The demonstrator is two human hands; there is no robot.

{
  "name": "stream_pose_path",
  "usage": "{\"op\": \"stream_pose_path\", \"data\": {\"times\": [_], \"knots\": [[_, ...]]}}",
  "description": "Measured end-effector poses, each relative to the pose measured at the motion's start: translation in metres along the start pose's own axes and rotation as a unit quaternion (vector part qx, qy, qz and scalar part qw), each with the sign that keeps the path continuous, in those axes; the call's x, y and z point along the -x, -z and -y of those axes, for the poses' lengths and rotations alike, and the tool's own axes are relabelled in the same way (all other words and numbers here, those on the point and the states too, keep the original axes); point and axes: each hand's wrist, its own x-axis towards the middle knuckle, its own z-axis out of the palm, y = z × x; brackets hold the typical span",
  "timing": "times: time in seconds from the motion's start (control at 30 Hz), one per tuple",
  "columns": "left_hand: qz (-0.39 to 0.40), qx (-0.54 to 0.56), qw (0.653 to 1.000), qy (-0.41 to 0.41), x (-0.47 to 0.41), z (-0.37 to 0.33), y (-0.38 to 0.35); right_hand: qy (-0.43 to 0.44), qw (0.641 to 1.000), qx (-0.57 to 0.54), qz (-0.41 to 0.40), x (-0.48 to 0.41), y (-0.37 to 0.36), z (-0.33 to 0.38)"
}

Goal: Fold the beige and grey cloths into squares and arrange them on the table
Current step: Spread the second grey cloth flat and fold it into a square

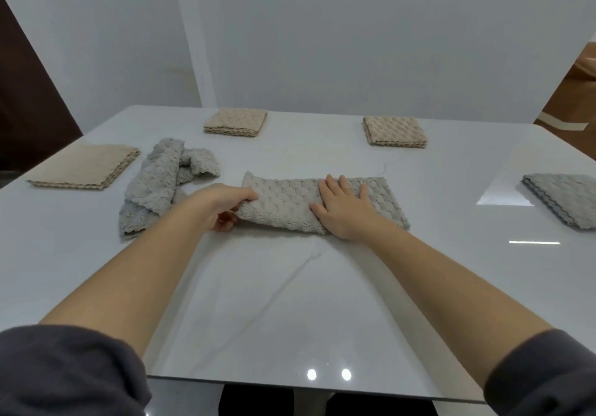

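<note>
The soft, limp grey cloth (290, 204) folds best from its end: left hand (222, 204) pinches it, right hand (343, 209) presses flat.

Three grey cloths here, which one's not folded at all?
The crumpled grey cloth beside the left hand. The grey strip under the right hand is flat; the grey square is finished.

table (290, 303): white marble | beige squares ×3 (85, 167) (235, 121) (395, 132) | grey square (561, 199) | grey strip (283, 199) | grey heap (161, 183)
</note>
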Motion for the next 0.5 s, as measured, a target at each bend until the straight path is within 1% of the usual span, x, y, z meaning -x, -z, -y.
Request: {"op": "stream_pose_path", "data": {"times": [0.1, 0.17, 0.27, 0.37, 0.43, 0.5], "knots": [[-0.007, 0.074, 0.996, -0.039, 0.002, 0.006, 0.003, 0.025, 0.999, -0.014, -0.042, -0.002, 0.007, 0.013], [-0.023, 0.086, 0.994, -0.059, 0.004, 0.011, 0.009, 0.044, 0.999, -0.008, -0.029, -0.005, 0.001, 0.027], [-0.051, 0.072, 0.993, -0.08, 0.008, 0.015, 0.019, 0.042, 0.999, 0.02, -0.01, -0.009, -0.017, 0.037], [-0.062, 0.082, 0.988, -0.117, 0.014, 0.009, 0.018, 0.047, 0.999, 0.006, -0.002, -0.012, -0.016, 0.036], [-0.05, 0.11, 0.982, -0.143, 0.019, -0.003, 0.011, 0.052, 0.997, -0.048, 0.007, -0.011, -0.009, 0.033], [-0.03, 0.117, 0.98, -0.159, 0.023, -0.019, 0.004, 0.049, 0.983, -0.178, -0.022, -0.006, 0.0, 0.029]]}}
